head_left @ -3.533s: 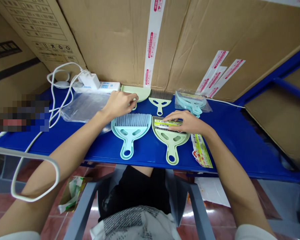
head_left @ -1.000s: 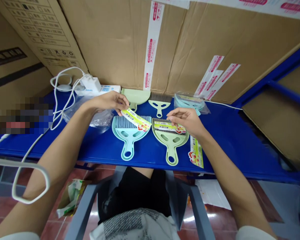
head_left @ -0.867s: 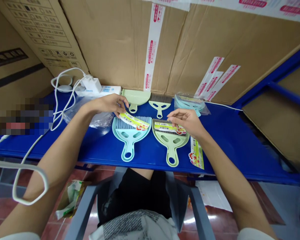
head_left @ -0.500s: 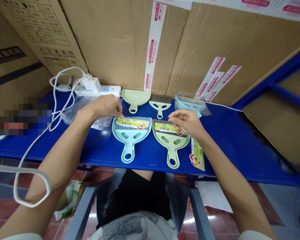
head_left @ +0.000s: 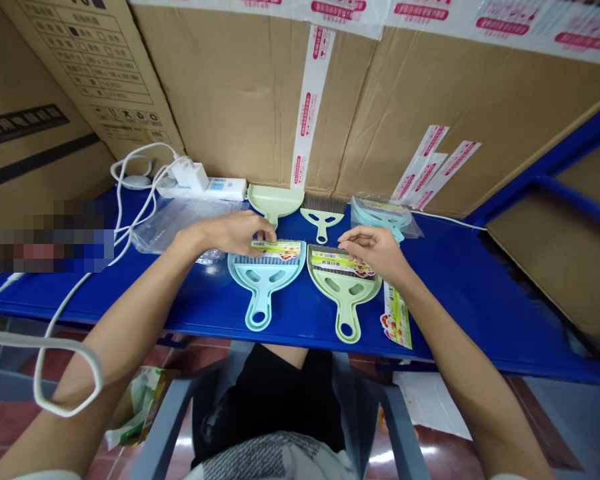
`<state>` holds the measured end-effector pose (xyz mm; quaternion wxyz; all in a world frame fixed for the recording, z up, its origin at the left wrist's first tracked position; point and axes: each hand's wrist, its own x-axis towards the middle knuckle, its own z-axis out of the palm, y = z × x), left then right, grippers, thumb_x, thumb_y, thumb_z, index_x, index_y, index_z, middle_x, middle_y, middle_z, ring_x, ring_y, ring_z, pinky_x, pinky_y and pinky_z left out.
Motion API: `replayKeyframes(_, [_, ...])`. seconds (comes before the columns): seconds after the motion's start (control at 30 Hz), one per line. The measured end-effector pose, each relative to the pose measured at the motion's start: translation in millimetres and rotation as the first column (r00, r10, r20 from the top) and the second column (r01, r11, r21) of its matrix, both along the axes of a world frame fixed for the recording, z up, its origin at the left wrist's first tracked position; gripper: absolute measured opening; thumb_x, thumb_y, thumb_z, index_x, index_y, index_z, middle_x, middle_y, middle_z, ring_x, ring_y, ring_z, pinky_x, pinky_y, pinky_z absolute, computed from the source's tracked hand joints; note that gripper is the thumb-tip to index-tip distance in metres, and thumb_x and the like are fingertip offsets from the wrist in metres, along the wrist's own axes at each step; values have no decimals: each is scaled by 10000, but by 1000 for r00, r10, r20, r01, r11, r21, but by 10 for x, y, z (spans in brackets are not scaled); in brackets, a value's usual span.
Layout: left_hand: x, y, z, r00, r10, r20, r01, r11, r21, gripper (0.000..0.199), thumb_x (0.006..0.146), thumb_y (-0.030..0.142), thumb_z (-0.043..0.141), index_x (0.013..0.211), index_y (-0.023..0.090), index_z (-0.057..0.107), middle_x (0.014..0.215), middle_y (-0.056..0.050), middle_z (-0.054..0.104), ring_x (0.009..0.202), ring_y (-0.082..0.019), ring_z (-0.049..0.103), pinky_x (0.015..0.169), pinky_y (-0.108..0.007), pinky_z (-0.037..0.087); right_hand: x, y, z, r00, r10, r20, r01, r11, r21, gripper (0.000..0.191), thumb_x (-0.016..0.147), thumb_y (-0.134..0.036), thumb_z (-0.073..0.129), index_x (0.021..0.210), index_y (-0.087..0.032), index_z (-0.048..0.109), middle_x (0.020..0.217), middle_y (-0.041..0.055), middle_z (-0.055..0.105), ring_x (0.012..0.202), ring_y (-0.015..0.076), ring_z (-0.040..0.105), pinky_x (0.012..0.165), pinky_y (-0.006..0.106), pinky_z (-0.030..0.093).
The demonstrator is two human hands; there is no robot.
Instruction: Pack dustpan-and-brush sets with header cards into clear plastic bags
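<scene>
My left hand (head_left: 243, 233) has its fingers closed on the left end of a yellow-green printed label card (head_left: 280, 249). That card lies across the bristles of a light blue brush nested in a matching dustpan (head_left: 260, 293). To the right sits a pale green brush-and-dustpan set (head_left: 347, 300) with a similar label card (head_left: 330, 260) on its bristles. My right hand (head_left: 373, 248) hovers over this card's right part, fingers loosely curled, with nothing visible in them. Another label card (head_left: 397, 319) lies beside the green set, near the table's front edge.
Behind stand a green dustpan (head_left: 275, 198), a small green brush (head_left: 322, 220) and a bagged blue set (head_left: 383, 215). Clear plastic bags (head_left: 167, 223), a power strip (head_left: 225, 189) and white cables (head_left: 130, 227) occupy the left. A large cardboard box (head_left: 250, 100) walls the back of the blue table (head_left: 460, 280).
My left hand has moved right and onto the blue set's label card, which now sits slightly shifted over the bristles. My right hand stays near the green set. The view has tilted slightly.
</scene>
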<state>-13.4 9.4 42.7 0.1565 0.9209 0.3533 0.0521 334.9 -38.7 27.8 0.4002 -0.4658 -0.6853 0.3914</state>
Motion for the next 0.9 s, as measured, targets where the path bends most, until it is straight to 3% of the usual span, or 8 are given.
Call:
replayKeyframes(0.27, [30, -55, 25, 1000, 16, -13, -16, 1000, -1, 404, 770, 266, 789, 1170, 217, 808, 1092, -68, 848, 905, -228, 778, 786, -298, 535, 1, 4, -3, 1000, -5, 28, 5, 1000, 3, 283, 799, -440, 848, 887, -177, 794, 625, 29, 698, 538, 148, 598, 456, 260, 406])
replayKeyframes(0.43, [-8, -29, 79, 996, 32, 83, -29, 999, -36, 398, 782, 314, 797, 1168, 221, 820, 1082, -64, 851, 873, -216, 783, 770, -294, 561, 0, -2, 6, 1000, -3, 28, 3, 1000, 10, 265, 799, -425, 846, 877, -178, 791, 634, 34, 705, 553, 152, 609, 476, 266, 428])
replayKeyframes(0.53, [-86, -4, 163, 975, 165, 149, -176, 982, 65, 284, 860, 331, 738, 1108, 220, 823, 1010, -54, 849, 837, -212, 774, 777, -309, 561, 0, -5, 10, 999, -7, 35, 6, 1000, 10, 265, 806, -427, 841, 889, -179, 795, 604, 23, 683, 525, 146, 585, 453, 262, 396])
replayKeyframes(0.6, [-201, 23, 198, 919, 361, 161, -390, 891, 232, 212, 908, 330, 696, 1029, 207, 819, 947, -69, 837, 850, -243, 759, 799, -352, 553, 0, -5, 11, 1000, -8, 25, 7, 1000, 20, 274, 804, -433, 844, 887, -177, 793, 611, 22, 678, 524, 144, 584, 444, 259, 384])
replayKeyframes(0.7, [-509, 122, 135, 730, 666, 153, -660, 629, 410, 236, 931, 383, 705, 1010, 181, 798, 972, -122, 812, 927, -313, 716, 838, -438, 538, -2, -1, 7, 1000, 2, 10, -2, 1000, 31, 283, 799, -443, 855, 872, -178, 788, 653, 29, 692, 549, 148, 606, 458, 263, 410])
replayKeyframes(0.77, [-793, 243, 12, 596, 792, 133, -765, 510, 394, 395, 859, 539, 804, 974, 164, 757, 943, -140, 777, 992, -353, 686, 866, -481, 524, -2, 2, 2, 1000, 3, 8, -3, 999, 32, 281, 797, -441, 857, 871, -179, 787, 671, 33, 698, 555, 150, 610, 463, 268, 420])
replayKeyframes(0.8, [-944, 316, -61, 532, 838, 122, -811, 464, 356, 553, 746, 671, 871, 856, 158, 695, 852, -128, 736, 1015, -369, 669, 881, -491, 511, -2, 4, -1, 1000, 3, 9, -3, 1000, 30, 281, 797, -439, 857, 875, -178, 787, 679, 36, 701, 558, 152, 613, 467, 271, 426])
replayKeyframes(0.9, [-1349, 530, -253, 424, 897, 122, -898, 399, 186, 914, 450, 959, 856, 627, 195, 386, 602, -16, 462, 1067, -398, 620, 915, -508, 423, 5, 13, -6, 1000, 1, 11, -2, 999, 33, 289, 800, -440, 859, 885, -173, 789, 714, 50, 717, 569, 157, 624, 480, 279, 442])
